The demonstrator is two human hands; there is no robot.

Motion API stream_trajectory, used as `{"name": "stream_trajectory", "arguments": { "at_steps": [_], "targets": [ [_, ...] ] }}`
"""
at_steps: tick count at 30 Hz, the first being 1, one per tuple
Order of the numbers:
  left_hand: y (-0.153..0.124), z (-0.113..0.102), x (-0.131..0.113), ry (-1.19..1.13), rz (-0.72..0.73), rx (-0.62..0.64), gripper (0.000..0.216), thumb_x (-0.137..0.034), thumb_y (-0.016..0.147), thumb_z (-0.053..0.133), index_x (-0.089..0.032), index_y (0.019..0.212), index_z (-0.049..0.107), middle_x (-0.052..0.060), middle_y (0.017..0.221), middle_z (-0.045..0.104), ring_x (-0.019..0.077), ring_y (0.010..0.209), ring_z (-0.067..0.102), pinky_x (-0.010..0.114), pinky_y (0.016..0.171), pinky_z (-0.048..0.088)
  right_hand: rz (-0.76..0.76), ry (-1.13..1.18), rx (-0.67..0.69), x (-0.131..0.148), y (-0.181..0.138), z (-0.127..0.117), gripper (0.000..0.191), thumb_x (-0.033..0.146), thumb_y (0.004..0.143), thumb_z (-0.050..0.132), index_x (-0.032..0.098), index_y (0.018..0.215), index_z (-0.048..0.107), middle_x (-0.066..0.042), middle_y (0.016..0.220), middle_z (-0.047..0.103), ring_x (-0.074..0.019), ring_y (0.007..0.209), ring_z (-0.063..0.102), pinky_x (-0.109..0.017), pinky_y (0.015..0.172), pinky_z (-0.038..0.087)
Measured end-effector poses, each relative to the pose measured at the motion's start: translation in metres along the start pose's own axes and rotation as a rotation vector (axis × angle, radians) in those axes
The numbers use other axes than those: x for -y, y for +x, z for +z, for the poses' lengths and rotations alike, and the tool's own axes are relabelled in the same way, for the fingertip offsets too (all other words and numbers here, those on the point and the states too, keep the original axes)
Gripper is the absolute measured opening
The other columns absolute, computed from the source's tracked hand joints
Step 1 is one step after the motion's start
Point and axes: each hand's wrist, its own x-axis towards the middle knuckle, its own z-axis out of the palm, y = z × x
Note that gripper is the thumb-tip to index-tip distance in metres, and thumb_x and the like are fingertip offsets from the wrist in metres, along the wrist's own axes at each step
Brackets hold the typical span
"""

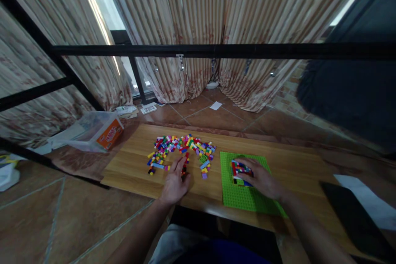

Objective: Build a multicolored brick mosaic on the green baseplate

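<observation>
Loose toy bricks (168, 143) in many colours lie in a curved heap on the wooden table. My left hand (175, 183) is low over the near side of this heap, fingers stretched forward and thumb apart. A few red and dark bricks (187, 155) show beside its fingertips; whether it touches them I cannot tell. On the green baseplate (230, 196) stands a low block of joined bricks (236, 175), with red, white, blue and green parts. My right hand (258, 175) curls around its far and right sides, fingers bent over the top and hiding part of it.
A clear plastic box (89, 128) with an orange label stands on the floor left of the table (133, 173). A black bar (198, 50) crosses in front of the curtains. A dark flat panel (349, 210) and white paper (368, 198) lie at the right.
</observation>
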Motion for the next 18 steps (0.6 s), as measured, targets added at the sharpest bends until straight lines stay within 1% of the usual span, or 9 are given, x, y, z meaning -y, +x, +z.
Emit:
{"name": "stream_trajectory", "arguments": {
  "at_steps": [2,4,6,9,12,15,18],
  "targets": [
    [-0.002,0.000,0.001,0.001,-0.007,0.004,0.060,-0.020,0.081,0.053,-0.021,0.139,0.037,0.011,0.136,0.047,0.0226,0.126,0.047,0.040,0.104,0.043,-0.037,-0.054,0.020,0.007,0.002,-0.003,0.043,0.038,0.083,0.059,0.029,0.124,0.058,-0.005,0.124,0.061,-0.0246,0.115,0.053,-0.041,0.100,0.039],
    [-0.003,0.002,0.002,0.006,-0.001,0.017,0.058,-0.020,0.082,0.052,-0.021,0.139,0.038,0.011,0.135,0.048,0.0228,0.125,0.048,0.040,0.104,0.044,-0.069,-0.142,-0.019,0.019,0.005,-0.002,0.038,0.035,0.082,0.059,0.029,0.120,0.061,-0.005,0.125,0.060,-0.0265,0.117,0.051,-0.044,0.100,0.037],
    [-0.003,0.003,0.003,0.022,0.024,0.034,0.055,-0.020,0.084,0.050,-0.021,0.137,0.040,0.011,0.135,0.048,0.0231,0.125,0.047,0.041,0.104,0.044,-0.090,-0.212,-0.080,0.036,0.009,0.004,0.032,0.031,0.084,0.056,0.028,0.115,0.064,-0.006,0.124,0.060,-0.0271,0.115,0.050,-0.044,0.099,0.037],
    [-0.003,0.004,0.002,0.078,0.077,0.049,0.049,-0.020,0.085,0.049,-0.019,0.134,0.045,0.012,0.133,0.049,0.0246,0.124,0.047,0.042,0.103,0.044,-0.094,-0.230,-0.105,0.063,0.016,0.024,0.029,0.023,0.091,0.045,0.027,0.109,0.067,-0.006,0.109,0.065,-0.0234,0.102,0.055,-0.038,0.093,0.040],
    [-0.002,0.003,-0.001,0.134,0.105,0.062,0.044,-0.019,0.086,0.048,-0.019,0.130,0.050,0.011,0.130,0.051,0.0253,0.118,0.049,0.044,0.101,0.045,-0.045,-0.271,-0.076,0.083,0.027,0.051,0.026,0.021,0.091,0.045,0.025,0.099,0.069,-0.005,0.097,0.067,-0.0223,0.093,0.055,-0.035,0.088,0.039],
    [-0.001,0.003,-0.002,0.159,0.116,0.076,0.039,-0.020,0.086,0.048,-0.019,0.125,0.053,0.010,0.128,0.052,0.0254,0.115,0.051,0.044,0.100,0.045,0.011,-0.301,-0.062,0.090,0.037,0.069,0.026,0.019,0.091,0.045,0.024,0.097,0.069,-0.005,0.094,0.066,-0.0212,0.092,0.054,-0.032,0.087,0.037],
    [-0.001,0.002,-0.002,0.165,0.114,0.078,0.037,-0.019,0.087,0.047,-0.019,0.123,0.055,0.010,0.129,0.052,0.0251,0.116,0.050,0.044,0.100,0.045,0.034,-0.309,-0.056,0.091,0.044,0.076,0.027,0.017,0.089,0.046,0.024,0.103,0.068,-0.004,0.096,0.066,-0.0210,0.094,0.053,-0.031,0.088,0.036]
  ]
}}
